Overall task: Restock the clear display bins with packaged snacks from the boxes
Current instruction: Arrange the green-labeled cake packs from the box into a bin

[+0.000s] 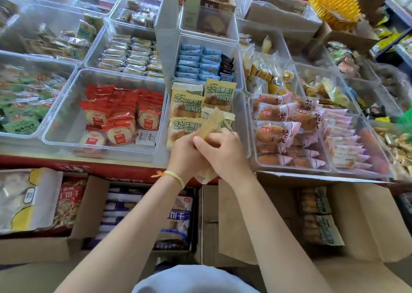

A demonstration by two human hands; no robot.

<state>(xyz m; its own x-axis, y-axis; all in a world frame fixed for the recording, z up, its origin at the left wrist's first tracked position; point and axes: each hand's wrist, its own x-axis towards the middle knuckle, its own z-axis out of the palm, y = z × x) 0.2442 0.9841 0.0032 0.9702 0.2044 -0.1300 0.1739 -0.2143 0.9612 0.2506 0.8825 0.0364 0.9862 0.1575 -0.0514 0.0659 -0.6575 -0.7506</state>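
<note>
Both hands, left (186, 154) and right (225, 153), were curled round packets (217, 123) over the bin (242, 123), part filled; more were left in the box (365, 221).

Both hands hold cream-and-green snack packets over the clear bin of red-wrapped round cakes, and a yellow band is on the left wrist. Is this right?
Not quite. The head view shows the left hand and right hand holding the cream-and-green snack packets over the clear bin that already holds matching cream-and-green packets; the red-wrapped round cakes lie in the bin to its left. The yellow band is on the left wrist.
</note>
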